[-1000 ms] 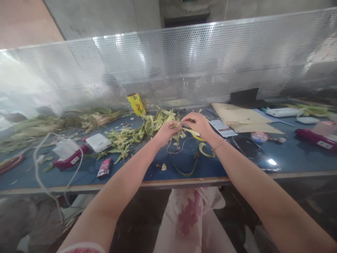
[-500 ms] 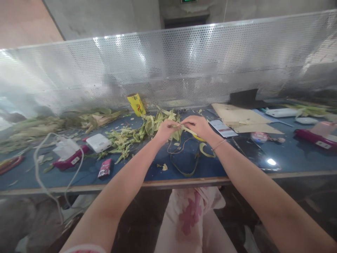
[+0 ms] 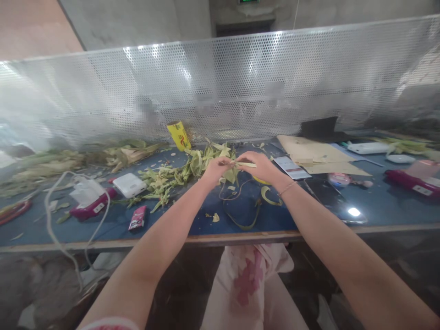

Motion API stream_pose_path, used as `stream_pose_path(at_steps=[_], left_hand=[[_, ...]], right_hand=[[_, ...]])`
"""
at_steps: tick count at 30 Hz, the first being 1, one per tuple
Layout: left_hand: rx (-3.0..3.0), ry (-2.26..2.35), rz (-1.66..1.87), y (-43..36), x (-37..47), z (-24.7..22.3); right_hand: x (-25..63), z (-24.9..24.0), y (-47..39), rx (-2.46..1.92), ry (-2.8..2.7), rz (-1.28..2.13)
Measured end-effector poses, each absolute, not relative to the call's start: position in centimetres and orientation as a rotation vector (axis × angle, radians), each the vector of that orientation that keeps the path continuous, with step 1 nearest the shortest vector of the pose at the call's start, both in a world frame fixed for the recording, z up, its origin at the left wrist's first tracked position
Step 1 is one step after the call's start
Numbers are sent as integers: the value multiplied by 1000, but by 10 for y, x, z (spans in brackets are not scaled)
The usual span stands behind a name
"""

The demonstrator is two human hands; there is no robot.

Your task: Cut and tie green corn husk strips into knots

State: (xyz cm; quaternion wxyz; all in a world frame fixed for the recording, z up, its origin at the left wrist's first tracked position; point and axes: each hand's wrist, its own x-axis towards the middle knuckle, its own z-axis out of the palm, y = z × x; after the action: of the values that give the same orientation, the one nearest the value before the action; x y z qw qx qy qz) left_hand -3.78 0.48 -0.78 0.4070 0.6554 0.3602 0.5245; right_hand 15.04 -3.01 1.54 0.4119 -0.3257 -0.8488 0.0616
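My left hand point(image 3: 217, 168) and my right hand point(image 3: 258, 166) meet above the middle of the blue table point(image 3: 202, 224), fingertips nearly touching. Both are pinched on a thin pale green strip point(image 3: 246, 164), whose free end lies across the right fingers. Just behind and left of them is a heap of green leaves point(image 3: 197, 164). Below the hands, a loop of thin brown cord point(image 3: 237, 196) and a curved green strip point(image 3: 268, 197) lie on the table. A yellow object, mostly hidden, shows under my right hand.
Left: a white box point(image 3: 129, 185), a pink packet point(image 3: 138, 218), a magenta power strip point(image 3: 90, 205) with white cables. Behind: a yellow container point(image 3: 179, 136) and a perforated metal screen point(image 3: 233, 82). Right: a lit phone point(image 3: 291, 167), cardboard point(image 3: 309, 149), a dark tablet point(image 3: 330, 197).
The pale strip at my right fingers has swung up from slanting downward to nearly level. Both hands have stayed in almost the same place.
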Motion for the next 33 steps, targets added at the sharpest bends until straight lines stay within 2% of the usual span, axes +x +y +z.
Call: stream_pose_path(at_steps=[9, 21, 28, 33], left_hand=[[1550, 950, 1266, -7, -32, -2], [1876, 946, 1246, -10, -30, 1], [1610, 852, 1215, -9, -29, -3], [1660, 903, 1250, -1, -32, -8]], right_hand=[[152, 16, -26, -898, -2113, 169], [150, 18, -27, -910, -2052, 211], [149, 17, -26, -932, -2050, 237], [146, 16, -27, -921, -2017, 313]])
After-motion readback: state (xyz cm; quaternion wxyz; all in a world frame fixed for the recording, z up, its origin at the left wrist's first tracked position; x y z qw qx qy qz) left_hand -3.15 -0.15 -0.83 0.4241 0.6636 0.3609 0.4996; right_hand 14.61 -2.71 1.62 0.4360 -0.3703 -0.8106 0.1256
